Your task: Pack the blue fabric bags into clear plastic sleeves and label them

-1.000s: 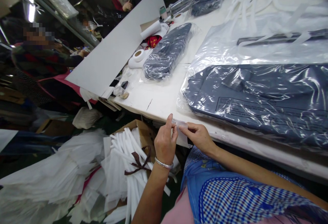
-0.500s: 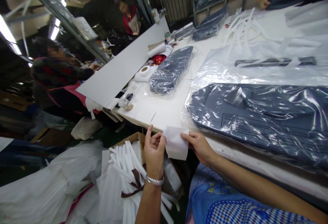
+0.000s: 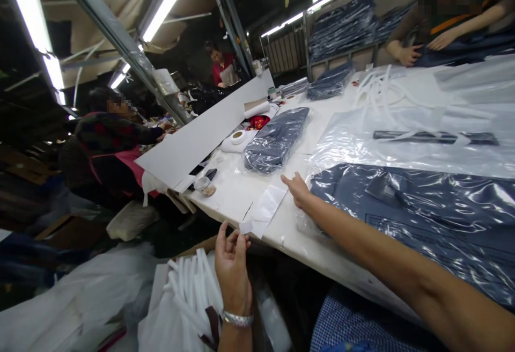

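Observation:
My left hand, with a bracelet at the wrist, is at the table's near edge, its fingers curled and its thumb tip at the lower corner of a thin white sheet. The sheet is creased and slants up over the table. My right hand reaches over the table by the sheet's upper corner, fingers stretched out and some hidden behind the hand. Beyond it is a dark folded item in clear plastic. A large plastic-wrapped dark item lies to the right of my right hand.
White strips stand in a box below the table edge. Loose white sheeting is at lower left. A tape roll, a small clear tub and a long white board are at the far-left side. Other people work around.
My right hand has moved forward over the table, its fingers away from where they gripped the sheet. The sheet has gone from hanging upright to slanting over the tabletop. The view has tilted up.

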